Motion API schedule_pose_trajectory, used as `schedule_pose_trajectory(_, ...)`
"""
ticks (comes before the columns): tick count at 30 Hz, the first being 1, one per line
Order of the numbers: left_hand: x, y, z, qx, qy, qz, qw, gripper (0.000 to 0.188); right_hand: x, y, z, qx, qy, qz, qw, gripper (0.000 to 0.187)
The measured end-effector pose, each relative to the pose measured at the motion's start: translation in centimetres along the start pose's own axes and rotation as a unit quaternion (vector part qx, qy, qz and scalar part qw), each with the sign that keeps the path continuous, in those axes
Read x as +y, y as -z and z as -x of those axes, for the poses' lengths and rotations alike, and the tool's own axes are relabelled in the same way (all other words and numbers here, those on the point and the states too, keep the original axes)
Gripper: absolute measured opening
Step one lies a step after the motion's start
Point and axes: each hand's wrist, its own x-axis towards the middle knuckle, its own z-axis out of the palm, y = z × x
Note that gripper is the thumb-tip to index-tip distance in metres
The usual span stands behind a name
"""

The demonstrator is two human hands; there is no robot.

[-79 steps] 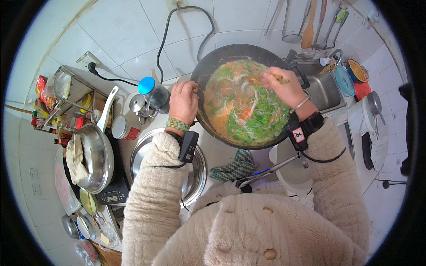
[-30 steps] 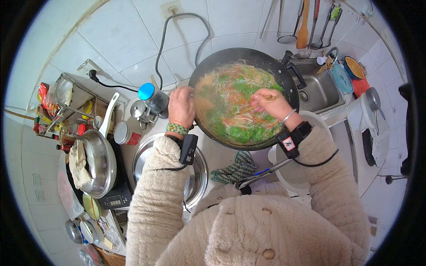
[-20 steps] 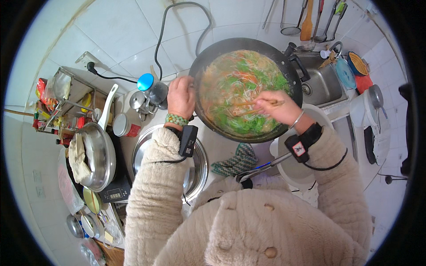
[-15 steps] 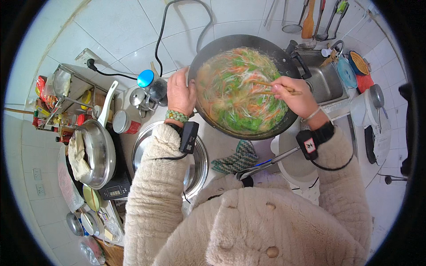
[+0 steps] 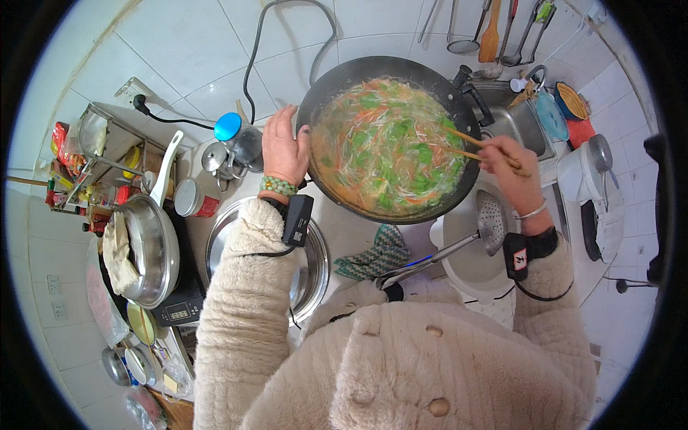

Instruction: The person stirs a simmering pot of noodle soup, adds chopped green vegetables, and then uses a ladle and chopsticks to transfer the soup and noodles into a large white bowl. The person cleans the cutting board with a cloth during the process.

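Note:
A dark wok [image 5: 365, 68] holds a steaming mix of green leaves, orange shreds and thin white strands [image 5: 390, 143] in cloudy liquid. My left hand [image 5: 284, 150] is at the wok's left rim, with its thumb against the edge; whatever lies under the palm is hidden. Wooden chopsticks [image 5: 462, 143] are gripped in my right hand [image 5: 512, 168], above the wok's right rim. Their tips reach into the food on that side. Behind that hand, the wok's black handle [image 5: 479, 104] sticks out toward the sink.
A slotted ladle [image 5: 491, 222] lies across a white basin [image 5: 469, 276]. Near it are a knitted mitt [image 5: 376, 254] and a steel bowl [image 5: 322, 276]. Left stand a blue-lidded jar [image 5: 247, 143] and a steel pan [image 5: 161, 251] on a cooker. A sink [image 5: 516, 122] is at right.
My right hand has moved right and slightly nearer with the chopsticks, uncovering the slotted ladle's head. The food has shifted in the wok. My left hand stays at the rim.

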Motion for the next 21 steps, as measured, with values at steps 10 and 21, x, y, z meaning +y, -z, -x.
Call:
schedule_pose_trajectory(10,0.1,0.0,0.1,0.015,0.004,0.016,1.000,0.034,3.9,-6.3,-1.9,0.062,-0.165,-0.215,0.961,0.022)
schedule_pose_trajectory(21,0.2,0.2,0.0,0.001,0.024,0.018,1.000,0.031,1.1,-11.9,-5.6,-0.212,-0.173,-0.184,0.944,0.018)
